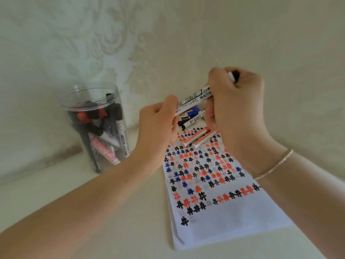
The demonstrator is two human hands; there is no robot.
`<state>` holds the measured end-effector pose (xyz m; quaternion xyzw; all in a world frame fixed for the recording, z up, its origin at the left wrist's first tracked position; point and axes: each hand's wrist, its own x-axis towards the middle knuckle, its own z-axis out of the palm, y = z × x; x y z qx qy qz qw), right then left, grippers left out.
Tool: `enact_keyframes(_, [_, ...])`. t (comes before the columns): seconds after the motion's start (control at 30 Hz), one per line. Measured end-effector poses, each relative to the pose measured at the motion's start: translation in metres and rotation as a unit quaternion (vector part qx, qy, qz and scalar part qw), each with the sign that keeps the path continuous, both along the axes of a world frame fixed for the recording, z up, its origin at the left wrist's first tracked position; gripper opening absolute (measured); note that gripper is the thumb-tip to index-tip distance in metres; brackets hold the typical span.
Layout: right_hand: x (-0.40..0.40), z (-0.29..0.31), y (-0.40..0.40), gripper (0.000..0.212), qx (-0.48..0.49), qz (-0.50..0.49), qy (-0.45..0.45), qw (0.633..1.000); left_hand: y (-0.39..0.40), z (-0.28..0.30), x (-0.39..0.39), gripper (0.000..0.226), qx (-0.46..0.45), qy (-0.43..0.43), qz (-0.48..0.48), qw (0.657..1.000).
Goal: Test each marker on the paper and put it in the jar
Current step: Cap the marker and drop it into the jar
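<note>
A white marker (194,100) with black print is held level above the far end of the paper. My left hand (158,126) grips its left end, which is hidden in the fingers. My right hand (237,101) is closed around its right end, where a black tip or cap shows at the top of the fist. The white paper pad (224,227) lies below, covered with black, red and blue hash marks. A clear plastic jar (97,126) stands open at the left with several markers inside.
Several loose markers (196,124), two of them red, lie on the far end of the pad under my hands. The pale table meets a patterned wall (104,38) just behind the jar. A thin bracelet (274,165) circles my right wrist.
</note>
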<state>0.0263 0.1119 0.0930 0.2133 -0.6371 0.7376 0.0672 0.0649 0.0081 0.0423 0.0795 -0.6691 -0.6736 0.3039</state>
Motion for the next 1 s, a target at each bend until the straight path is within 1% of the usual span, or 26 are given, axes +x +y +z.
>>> enact_keyframes(0.07, [0.004,0.005,0.001,0.034,-0.023,0.023,-0.009,0.999,-0.005,0.017,0.001,0.051,-0.033,0.011,0.036,0.999])
enact_keyframes(0.13, [0.001,0.009,-0.005,0.028,-0.091,0.070,-0.069,0.991,-0.016,0.041,0.005,0.047,-0.123,0.035,0.084,0.988])
enact_keyframes(0.2, [-0.009,0.011,-0.019,0.024,-0.169,0.118,-0.163,0.965,-0.029,0.067,0.014,0.029,-0.213,0.067,0.110,0.969])
enact_keyframes(0.27, [-0.015,0.009,-0.040,0.023,-0.231,0.157,-0.262,0.924,-0.042,0.084,0.025,0.019,-0.263,0.073,0.121,0.954])
enact_keyframes(0.33, [-0.016,0.006,-0.064,0.023,-0.235,0.209,-0.318,0.895,-0.055,0.090,0.034,0.018,-0.288,0.070,0.140,0.945])
enact_keyframes(0.37, [-0.016,0.004,-0.076,0.025,-0.215,0.225,-0.324,0.893,-0.062,0.090,0.036,0.018,-0.295,0.072,0.155,0.940])
enact_keyframes(0.4, [-0.017,0.001,-0.087,0.028,-0.180,0.225,-0.323,0.901,-0.068,0.090,0.038,0.019,-0.298,0.077,0.172,0.936])
enact_keyframes(0.43, [-0.019,0.000,-0.096,0.032,-0.130,0.207,-0.314,0.917,-0.075,0.090,0.038,0.020,-0.303,0.084,0.196,0.929])
enact_keyframes(0.5, [-0.029,-0.009,-0.113,0.033,-0.002,0.138,-0.268,0.954,-0.089,0.091,0.039,0.020,-0.339,0.099,0.261,0.898])
enact_keyframes(0.53, [-0.036,-0.016,-0.119,0.028,0.078,0.103,-0.227,0.965,-0.094,0.092,0.039,0.020,-0.363,0.103,0.289,0.880])
enact_keyframes(0.57, [-0.044,-0.024,-0.123,0.018,0.182,0.076,-0.167,0.966,-0.100,0.093,0.040,0.021,-0.387,0.099,0.312,0.862])
enact_keyframes(0.6, [-0.051,-0.035,-0.126,0.010,0.318,0.055,-0.083,0.943,-0.105,0.094,0.041,0.023,-0.410,0.088,0.331,0.846])
enact_keyframes(0.63, [-0.059,-0.048,-0.128,0.014,0.462,0.044,0.004,0.886,-0.110,0.094,0.041,0.024,-0.428,0.070,0.347,0.831])
enact_keyframes(0.67, [-0.065,-0.060,-0.129,0.023,0.587,0.031,0.079,0.805,-0.113,0.094,0.041,0.025,-0.443,0.051,0.359,0.820])
enact_keyframes(0.7, [-0.069,-0.069,-0.129,0.030,0.672,0.011,0.136,0.728,-0.116,0.094,0.041,0.024,-0.454,0.036,0.366,0.811])
enact_keyframes(0.73, [-0.071,-0.076,-0.129,0.036,0.722,-0.009,0.166,0.671,-0.118,0.093,0.040,0.023,-0.462,0.028,0.370,0.806])
enact_keyframes(0.77, [-0.072,-0.082,-0.130,0.039,0.750,-0.023,0.178,0.636,-0.119,0.093,0.040,0.022,-0.467,0.027,0.375,0.801])
enact_keyframes(0.8, [-0.074,-0.086,-0.131,0.040,0.765,-0.031,0.188,0.615,-0.121,0.093,0.040,0.022,-0.469,0.028,0.383,0.795])
enact_keyframes(0.87, [-0.078,-0.092,-0.135,0.042,0.781,-0.034,0.222,0.583,-0.123,0.094,0.041,0.021,-0.473,0.035,0.407,0.780])
enact_keyframes(0.93, [-0.082,-0.095,-0.138,0.042,0.785,-0.032,0.263,0.560,-0.124,0.096,0.044,0.020,-0.475,0.047,0.428,0.768])
enact_keyframes(1.0, [-0.085,-0.093,-0.140,0.039,0.789,-0.015,0.288,0.542,-0.125,0.097,0.046,0.019,-0.489,0.040,0.431,0.757])
